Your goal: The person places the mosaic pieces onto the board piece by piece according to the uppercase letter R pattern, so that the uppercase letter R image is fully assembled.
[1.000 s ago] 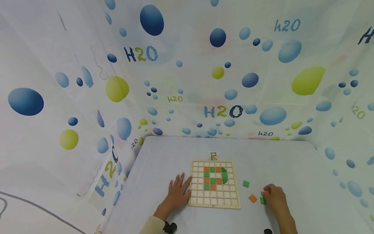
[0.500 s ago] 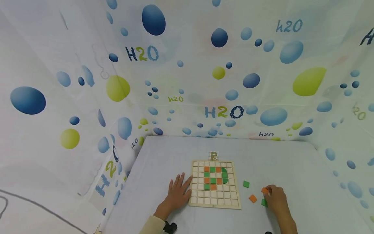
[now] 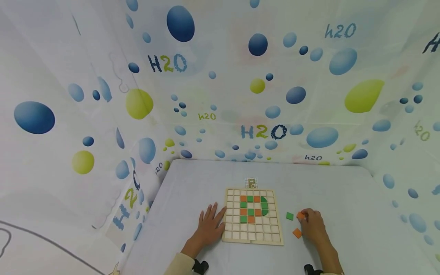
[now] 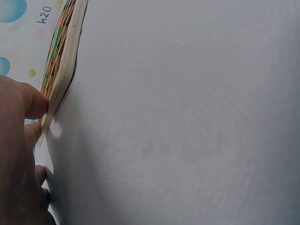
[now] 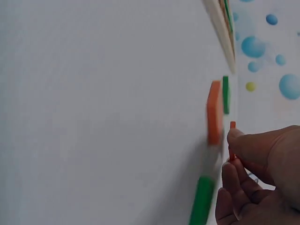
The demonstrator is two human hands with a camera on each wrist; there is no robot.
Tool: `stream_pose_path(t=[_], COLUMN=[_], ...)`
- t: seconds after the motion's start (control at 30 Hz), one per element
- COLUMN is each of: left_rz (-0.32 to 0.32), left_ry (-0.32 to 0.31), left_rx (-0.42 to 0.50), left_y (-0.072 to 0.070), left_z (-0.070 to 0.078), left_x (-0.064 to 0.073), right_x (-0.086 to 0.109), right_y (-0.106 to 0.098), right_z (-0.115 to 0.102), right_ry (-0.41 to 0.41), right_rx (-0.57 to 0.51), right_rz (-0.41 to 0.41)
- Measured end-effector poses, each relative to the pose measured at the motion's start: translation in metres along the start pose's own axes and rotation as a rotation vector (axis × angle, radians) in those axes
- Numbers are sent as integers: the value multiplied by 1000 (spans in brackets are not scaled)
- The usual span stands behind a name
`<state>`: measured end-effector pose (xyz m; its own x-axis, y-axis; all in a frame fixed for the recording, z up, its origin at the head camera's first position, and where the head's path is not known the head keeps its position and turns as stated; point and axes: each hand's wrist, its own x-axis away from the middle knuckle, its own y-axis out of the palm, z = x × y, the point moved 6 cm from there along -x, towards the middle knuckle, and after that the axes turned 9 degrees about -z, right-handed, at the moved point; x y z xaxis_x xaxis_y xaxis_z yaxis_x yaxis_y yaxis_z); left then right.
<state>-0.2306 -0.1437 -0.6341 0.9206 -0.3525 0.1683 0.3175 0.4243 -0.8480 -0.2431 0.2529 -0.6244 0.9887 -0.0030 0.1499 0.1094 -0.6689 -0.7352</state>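
Observation:
A wooden grid board (image 3: 264,236) lies on the white-covered table, with orange and green tiles set in it in the shape of a P. My left hand (image 3: 207,229) rests with spread fingers at the board's left edge; the thumb touches the edge in the left wrist view. To the right of the board, my right hand (image 3: 314,226) pinches an orange square tile (image 3: 300,215) between thumb and fingers. Close by lie a loose green tile (image 3: 290,216) and another orange tile (image 3: 297,233). A second green tile (image 5: 202,200) shows in the right wrist view; the hand hides it from the head view.
Behind the board's far edge lies a small pattern card (image 3: 252,183). A white curtain (image 3: 227,95) printed with bubbles and H2O lettering stands around the table at the back and sides. Black wrist gear (image 3: 200,266) is at the left wrist.
My right hand has picked up an orange tile from beside the lower green tile and carried it left and away from me, towards the other green tile. My left hand has stayed in place.

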Motion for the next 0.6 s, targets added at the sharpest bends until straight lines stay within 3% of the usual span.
stream_pose_path(t=[0.23,0.43,0.6], left_rz=[23,10,-6], left_ry=[15,-2,-11], left_rx=[-6,12,6], left_y=[-1,-2,-1], left_z=[0,2,2], left_x=[-1,2,2], right_x=[0,10,16], right_y=[18,55,83], right_z=[-52,-99,-125], right_ry=[-72,-198,-316], right_rx=[-27,8,26], right_rz=[-17,-78,-117])
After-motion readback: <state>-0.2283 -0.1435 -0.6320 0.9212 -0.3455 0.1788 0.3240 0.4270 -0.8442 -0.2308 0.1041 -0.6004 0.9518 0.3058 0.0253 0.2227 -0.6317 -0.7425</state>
